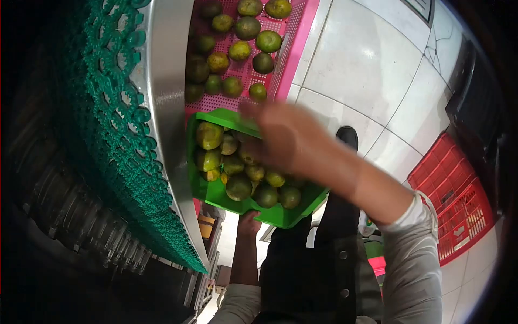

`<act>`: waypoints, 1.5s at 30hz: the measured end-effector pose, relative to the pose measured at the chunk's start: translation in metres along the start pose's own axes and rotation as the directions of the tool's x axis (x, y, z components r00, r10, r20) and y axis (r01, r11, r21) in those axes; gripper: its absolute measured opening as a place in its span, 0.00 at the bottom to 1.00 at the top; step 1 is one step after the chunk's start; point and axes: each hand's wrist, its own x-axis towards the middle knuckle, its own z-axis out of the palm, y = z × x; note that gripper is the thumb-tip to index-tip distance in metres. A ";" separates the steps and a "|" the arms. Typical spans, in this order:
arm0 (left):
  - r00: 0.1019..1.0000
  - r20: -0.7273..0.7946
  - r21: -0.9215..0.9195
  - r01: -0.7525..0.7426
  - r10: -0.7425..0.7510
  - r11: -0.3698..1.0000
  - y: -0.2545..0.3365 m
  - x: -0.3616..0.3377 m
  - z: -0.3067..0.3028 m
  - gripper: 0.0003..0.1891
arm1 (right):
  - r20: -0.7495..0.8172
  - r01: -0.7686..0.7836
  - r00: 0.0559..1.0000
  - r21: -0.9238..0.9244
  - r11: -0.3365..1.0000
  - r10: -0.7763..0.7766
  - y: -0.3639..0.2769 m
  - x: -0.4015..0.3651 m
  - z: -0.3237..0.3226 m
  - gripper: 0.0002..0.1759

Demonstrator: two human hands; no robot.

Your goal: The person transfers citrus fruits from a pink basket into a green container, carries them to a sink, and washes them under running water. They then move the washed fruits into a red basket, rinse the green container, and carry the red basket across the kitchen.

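Observation:
A green plastic bin [286, 217] full of green-yellow citrus fruits [238, 187] is tilted in front of my body. My left hand [249, 222] grips its near rim from below, the thumb over the edge. Over the bin's far right part is my right hand [278, 135], smeared by motion, its fingers too blurred to make out. It covers some of the fruits. Just beyond the bin lies a pink perforated crate [295, 40] with several more citrus fruits [247, 28] spread over its bottom.
A steel counter edge [171, 102] with a green plastic mesh mat [116, 127] runs along the left. White floor tiles [361, 59] lie to the right, with a red crate [453, 197] on them. My black shoe [348, 137] shows beyond my right forearm.

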 end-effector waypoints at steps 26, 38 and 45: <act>0.989 0.084 0.040 -0.122 0.119 0.992 0.006 0.004 0.013 0.25 | 0.022 -0.154 0.981 -0.523 0.839 0.193 0.063 0.159 0.121 0.11; 0.962 -0.270 0.146 -0.011 0.051 0.989 0.013 -0.011 0.025 0.27 | -0.323 0.077 0.946 0.106 0.991 -0.039 0.090 0.136 0.058 0.11; 0.995 0.072 -0.026 -0.061 0.063 0.998 0.003 0.001 0.020 0.28 | -0.146 -0.034 0.989 -0.288 0.957 -0.009 0.091 0.118 0.063 0.13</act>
